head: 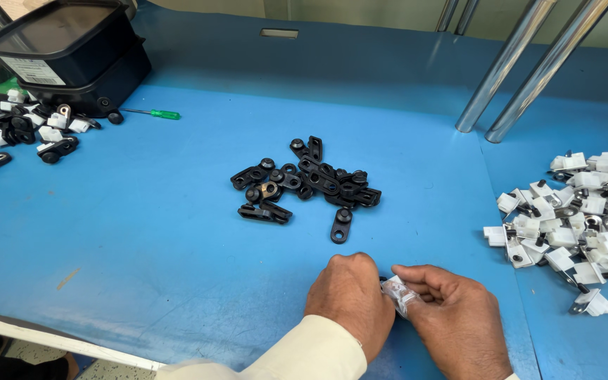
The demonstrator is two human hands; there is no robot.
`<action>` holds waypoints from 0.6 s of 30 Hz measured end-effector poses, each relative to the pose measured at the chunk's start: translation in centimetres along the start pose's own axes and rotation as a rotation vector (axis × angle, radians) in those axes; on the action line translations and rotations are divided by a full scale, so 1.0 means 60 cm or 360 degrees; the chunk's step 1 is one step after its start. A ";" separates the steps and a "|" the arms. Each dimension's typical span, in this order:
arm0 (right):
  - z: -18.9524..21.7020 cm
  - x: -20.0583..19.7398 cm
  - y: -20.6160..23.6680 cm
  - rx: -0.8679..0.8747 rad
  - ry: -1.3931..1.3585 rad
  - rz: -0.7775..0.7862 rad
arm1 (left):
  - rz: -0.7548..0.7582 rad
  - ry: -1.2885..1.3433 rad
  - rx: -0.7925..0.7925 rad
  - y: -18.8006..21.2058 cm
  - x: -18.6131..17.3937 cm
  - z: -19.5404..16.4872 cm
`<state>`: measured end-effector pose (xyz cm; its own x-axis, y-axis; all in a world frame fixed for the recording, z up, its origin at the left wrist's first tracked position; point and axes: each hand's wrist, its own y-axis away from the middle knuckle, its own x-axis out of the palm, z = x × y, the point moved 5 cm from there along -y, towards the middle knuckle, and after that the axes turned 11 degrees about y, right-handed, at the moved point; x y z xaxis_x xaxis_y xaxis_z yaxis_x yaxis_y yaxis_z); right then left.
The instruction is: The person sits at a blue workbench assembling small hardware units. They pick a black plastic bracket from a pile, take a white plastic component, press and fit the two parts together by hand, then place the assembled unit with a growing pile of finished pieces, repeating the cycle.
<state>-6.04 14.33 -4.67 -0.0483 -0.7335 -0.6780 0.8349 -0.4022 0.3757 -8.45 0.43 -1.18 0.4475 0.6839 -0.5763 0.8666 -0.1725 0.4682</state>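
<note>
Near the front edge of the blue desk (142, 239), both hands are resting close together, knuckles up. The left hand (350, 292) is curling into a loose fist; whether its fingers are closing on anything cannot be told from this view. The right hand (455, 317) is pinching a small white-and-clear clip piece (397, 292) between thumb and fingertips, fingers closed snugly around it, the piece sitting in the gap between the two hands just above the desk surface.

Just beyond the hands, mid-desk, a heap of black plastic link parts (307, 181) is lying loose. A pile of white clip parts with metal tabs (585, 218) is sitting to the right. At far left, mixed black and white parts (15, 130) are lying beside a black bin (65, 49), with a green-handled screwdriver (155, 113) near them.
</note>
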 end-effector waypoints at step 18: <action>-0.029 0.012 -0.019 0.0121 -0.0764 0.0151 | -0.0038 0.0097 0.0180 0.020 0.004 0.003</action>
<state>-6.07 15.20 -6.67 -0.2358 -0.9313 -0.2777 0.8062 -0.3470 0.4791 -7.24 0.24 -0.88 0.4149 0.7301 -0.5429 0.8979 -0.2322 0.3740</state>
